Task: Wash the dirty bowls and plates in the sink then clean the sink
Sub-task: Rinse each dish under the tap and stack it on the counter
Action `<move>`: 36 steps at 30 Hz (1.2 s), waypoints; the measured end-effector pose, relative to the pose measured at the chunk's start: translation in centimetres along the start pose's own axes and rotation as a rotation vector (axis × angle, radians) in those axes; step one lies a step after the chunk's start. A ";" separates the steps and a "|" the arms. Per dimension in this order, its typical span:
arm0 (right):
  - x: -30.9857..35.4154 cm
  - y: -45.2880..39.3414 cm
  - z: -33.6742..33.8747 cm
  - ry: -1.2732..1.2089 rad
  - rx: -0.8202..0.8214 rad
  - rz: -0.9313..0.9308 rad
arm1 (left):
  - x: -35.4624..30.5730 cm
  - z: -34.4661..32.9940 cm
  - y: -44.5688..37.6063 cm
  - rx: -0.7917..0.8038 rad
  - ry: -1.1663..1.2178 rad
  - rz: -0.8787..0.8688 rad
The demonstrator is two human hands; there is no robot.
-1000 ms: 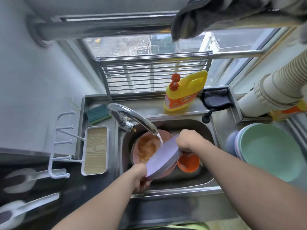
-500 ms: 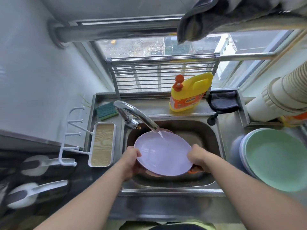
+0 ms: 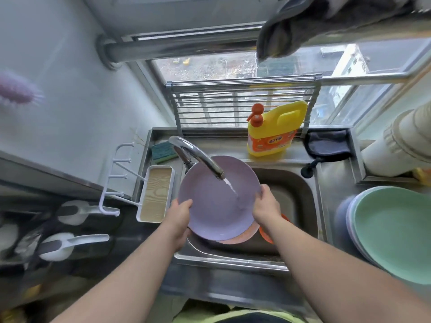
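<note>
The counter (image 3: 331,183) is steel, narrow, and stands under a window (image 3: 210,66) with a metal rack (image 3: 240,103) leaning in front of it. The sink (image 3: 300,194) is set in the middle of the counter, and water runs from one curved tap (image 3: 198,159).

Both hands hold one purple plate (image 3: 214,201) over the sink, under the water. The left hand (image 3: 179,215) grips its left rim, the right hand (image 3: 265,206) grips its right rim, with fingers curled around the edge. Below the plate, inside the sink, I see one pink plate (image 3: 242,236) and one orange bowl (image 3: 265,234), both mostly hidden.

On the far ledge stand one yellow soap bottle (image 3: 275,131), one green sponge (image 3: 163,152) at the left and one dark cloth (image 3: 326,145) at the right. On the right of the counter lies a stack of plates (image 3: 391,229), green on top; I cannot count them well. On the left is one white tray (image 3: 156,194), and two white scoops (image 3: 70,229) lie on the dark surface near it.
</note>
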State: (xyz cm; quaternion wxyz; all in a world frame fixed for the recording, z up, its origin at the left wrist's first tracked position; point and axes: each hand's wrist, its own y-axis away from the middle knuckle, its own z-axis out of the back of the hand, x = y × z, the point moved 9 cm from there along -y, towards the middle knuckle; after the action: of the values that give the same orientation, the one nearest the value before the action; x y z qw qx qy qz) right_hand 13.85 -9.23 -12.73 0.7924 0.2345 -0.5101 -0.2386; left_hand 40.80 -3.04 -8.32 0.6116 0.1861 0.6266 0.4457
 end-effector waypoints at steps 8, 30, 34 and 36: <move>8.5 2.4 8.4 0.338 -0.258 0.543 | 4.9 -8.2 -0.5 0.100 0.329 0.334; 3.5 7.6 5.7 -0.066 0.360 0.020 | 6.2 -3.0 -5.3 0.442 0.228 0.650; 4.1 6.4 5.9 0.161 0.162 0.213 | 6.9 -3.9 -5.2 0.463 0.370 0.644; 4.5 6.0 5.4 0.198 0.098 0.228 | 7.7 -4.2 -5.3 0.436 0.376 0.649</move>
State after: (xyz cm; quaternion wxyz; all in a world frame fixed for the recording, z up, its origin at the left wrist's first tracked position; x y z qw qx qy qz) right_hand 11.42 -8.03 -3.88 0.8484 0.2359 -0.4637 -0.0977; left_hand 37.15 -1.27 -17.72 0.2616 0.4136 0.7156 0.4983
